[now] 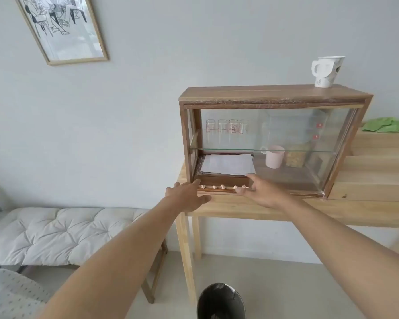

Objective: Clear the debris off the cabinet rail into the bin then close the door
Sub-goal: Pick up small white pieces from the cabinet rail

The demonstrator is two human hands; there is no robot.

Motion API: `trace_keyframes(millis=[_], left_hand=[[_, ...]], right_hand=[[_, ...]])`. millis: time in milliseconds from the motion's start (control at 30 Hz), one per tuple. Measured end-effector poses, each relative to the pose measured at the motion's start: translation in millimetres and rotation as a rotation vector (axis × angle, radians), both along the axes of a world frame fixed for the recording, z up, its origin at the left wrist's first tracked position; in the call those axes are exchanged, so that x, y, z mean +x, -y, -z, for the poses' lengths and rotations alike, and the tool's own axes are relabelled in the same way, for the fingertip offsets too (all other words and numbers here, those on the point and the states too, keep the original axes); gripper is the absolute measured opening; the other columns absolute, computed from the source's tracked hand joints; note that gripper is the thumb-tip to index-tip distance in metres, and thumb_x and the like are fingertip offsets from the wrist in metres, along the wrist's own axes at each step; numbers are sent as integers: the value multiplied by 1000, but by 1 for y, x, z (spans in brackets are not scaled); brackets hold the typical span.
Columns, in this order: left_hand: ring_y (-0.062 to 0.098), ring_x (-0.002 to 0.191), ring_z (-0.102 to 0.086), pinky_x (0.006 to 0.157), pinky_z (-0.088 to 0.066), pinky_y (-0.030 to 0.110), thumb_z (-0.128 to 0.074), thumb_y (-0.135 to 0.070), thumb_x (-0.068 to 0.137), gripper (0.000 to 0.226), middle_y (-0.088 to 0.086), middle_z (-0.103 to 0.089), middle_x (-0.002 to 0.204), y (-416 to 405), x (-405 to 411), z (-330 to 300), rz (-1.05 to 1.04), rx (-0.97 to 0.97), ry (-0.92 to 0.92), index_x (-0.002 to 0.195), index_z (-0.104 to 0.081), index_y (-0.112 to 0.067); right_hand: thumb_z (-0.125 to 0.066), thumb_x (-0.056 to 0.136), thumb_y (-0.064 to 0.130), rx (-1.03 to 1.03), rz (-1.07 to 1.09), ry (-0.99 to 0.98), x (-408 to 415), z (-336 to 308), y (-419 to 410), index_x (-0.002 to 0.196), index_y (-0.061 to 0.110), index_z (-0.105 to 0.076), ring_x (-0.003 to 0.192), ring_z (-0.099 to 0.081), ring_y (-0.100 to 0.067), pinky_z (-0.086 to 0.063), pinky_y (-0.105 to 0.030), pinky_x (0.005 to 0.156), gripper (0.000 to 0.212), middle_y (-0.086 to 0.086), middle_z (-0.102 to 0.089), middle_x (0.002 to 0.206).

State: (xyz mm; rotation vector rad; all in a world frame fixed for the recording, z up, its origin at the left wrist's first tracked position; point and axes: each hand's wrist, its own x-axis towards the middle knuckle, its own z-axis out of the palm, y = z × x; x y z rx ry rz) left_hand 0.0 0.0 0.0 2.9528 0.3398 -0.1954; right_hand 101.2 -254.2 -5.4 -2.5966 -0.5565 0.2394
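A wooden cabinet with sliding glass doors stands on a light wood table. Its glass door is slid to the right, leaving the left side uncovered. Several small pale bits of debris lie in a row on the bottom rail. My left hand hovers open just left of the rail, fingers spread. My right hand is open at the rail's right end, fingertips near the rightmost debris. A dark round bin stands on the floor below.
Inside the cabinet are measuring glasses, a stack of paper, a pink mug and a jar. A paper cup stands on top. A green cloth lies at right. A cushioned bench sits at left.
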Motion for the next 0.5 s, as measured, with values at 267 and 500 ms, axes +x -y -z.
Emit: trace_keyframes(millis=[267, 500], left_hand=[[29, 135, -56, 97, -48, 46, -46, -74, 96, 78, -1, -58, 152, -31, 70, 51, -141, -65, -35, 162, -24, -39], [33, 116, -66, 80, -48, 43, -51, -61, 97, 59, 6, -69, 131, -45, 118, 98, -245, -80, 37, 153, -40, -44]], right_hand=[[-73, 83, 74, 12, -101, -140, 55, 43, -71, 156, 27, -53, 137, -63, -27, -50, -44, 112, 90, -2, -67, 150], [-67, 95, 63, 66, -134, -160, 90, 85, -133, 155, 34, -56, 122, -73, -27, -57, -38, 96, 67, -4, -79, 132]])
